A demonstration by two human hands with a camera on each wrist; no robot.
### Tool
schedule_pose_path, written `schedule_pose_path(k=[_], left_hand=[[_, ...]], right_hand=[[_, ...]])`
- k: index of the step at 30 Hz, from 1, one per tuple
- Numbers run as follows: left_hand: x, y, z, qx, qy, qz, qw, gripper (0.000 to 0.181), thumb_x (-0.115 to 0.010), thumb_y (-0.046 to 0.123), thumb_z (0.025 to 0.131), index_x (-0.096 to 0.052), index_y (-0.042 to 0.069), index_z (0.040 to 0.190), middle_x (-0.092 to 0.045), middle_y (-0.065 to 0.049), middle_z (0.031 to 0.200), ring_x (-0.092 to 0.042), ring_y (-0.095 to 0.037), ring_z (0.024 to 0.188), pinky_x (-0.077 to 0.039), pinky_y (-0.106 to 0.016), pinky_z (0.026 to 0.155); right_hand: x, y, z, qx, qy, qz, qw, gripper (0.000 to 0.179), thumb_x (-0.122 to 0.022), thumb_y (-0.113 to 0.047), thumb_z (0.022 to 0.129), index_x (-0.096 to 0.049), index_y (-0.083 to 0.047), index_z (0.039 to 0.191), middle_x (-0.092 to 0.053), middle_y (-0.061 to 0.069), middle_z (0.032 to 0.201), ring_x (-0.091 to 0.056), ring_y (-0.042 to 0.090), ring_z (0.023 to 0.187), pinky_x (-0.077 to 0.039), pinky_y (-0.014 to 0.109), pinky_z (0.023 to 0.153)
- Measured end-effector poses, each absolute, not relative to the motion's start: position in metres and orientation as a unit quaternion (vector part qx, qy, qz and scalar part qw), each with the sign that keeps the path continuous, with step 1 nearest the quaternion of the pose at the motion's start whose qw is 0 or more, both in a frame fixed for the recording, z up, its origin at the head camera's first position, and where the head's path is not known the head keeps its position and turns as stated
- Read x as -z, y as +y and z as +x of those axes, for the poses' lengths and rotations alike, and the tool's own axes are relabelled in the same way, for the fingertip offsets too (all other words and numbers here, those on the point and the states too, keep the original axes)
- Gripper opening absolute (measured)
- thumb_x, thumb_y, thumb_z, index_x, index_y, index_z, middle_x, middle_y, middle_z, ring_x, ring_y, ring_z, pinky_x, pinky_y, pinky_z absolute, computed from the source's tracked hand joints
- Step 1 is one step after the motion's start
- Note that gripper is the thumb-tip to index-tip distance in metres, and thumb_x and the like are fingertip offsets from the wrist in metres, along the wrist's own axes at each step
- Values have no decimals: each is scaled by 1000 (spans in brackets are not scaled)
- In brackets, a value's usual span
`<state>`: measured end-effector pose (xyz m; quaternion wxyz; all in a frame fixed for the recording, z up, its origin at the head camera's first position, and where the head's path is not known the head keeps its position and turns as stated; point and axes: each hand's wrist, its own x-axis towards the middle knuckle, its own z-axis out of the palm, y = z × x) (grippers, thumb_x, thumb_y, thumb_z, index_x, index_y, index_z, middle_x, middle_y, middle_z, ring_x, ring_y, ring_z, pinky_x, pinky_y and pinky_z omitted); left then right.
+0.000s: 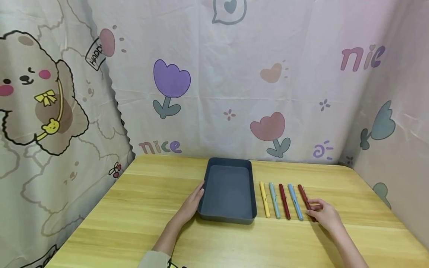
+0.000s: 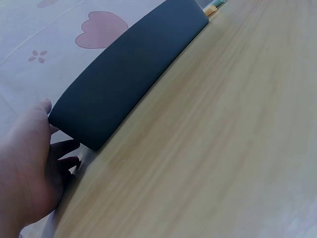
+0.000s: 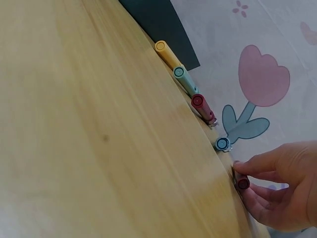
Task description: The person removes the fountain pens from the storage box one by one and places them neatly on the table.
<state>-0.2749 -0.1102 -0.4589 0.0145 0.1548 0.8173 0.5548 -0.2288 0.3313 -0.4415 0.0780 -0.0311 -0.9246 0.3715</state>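
Observation:
A dark grey rectangular tray (image 1: 228,191) sits on the table. My left hand (image 1: 190,205) rests against its left side, the thumb up at the rim and the other fingers relaxed beside the wall in the left wrist view. To the right of the tray, several capped pens lie in a row: yellow (image 1: 264,200), mint green (image 1: 274,201), dark red (image 1: 284,201) and light blue (image 1: 295,202). At the row's right end is another dark red pen (image 1: 302,192). My right hand (image 1: 326,216) pinches its near end between thumb and fingers.
The wooden table (image 1: 134,208) reaches back to a printed curtain (image 1: 218,74) with tulips and lettering. More curtain hangs close on the left, with a bear drawing (image 1: 43,93), and on the right.

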Motion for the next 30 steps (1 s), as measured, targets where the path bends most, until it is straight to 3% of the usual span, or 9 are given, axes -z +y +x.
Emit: schedule_pose_path(k=[8, 30], left_hand=[[464, -110, -278, -549, 823, 147, 15, 53, -27, 38, 101, -21, 14, 148, -20, -11, 149, -19, -34, 133, -16, -54, 104], [460, -110, -276, -542, 828, 144, 7, 52, -27, 36, 102, -22, 12, 147, -22, -14, 148, -21, -36, 132, -16, -54, 103]], right_hand=[[441, 333, -229, -370, -925, -39, 73, 38, -68, -7, 80, -56, 11, 111, -65, 16, 86, -61, 30, 79, -45, 32, 60], [443, 333, -231, -388, -918, -40, 74, 39, -68, -6, 79, -55, 12, 111, -64, 13, 83, -59, 17, 67, -45, 27, 56]])
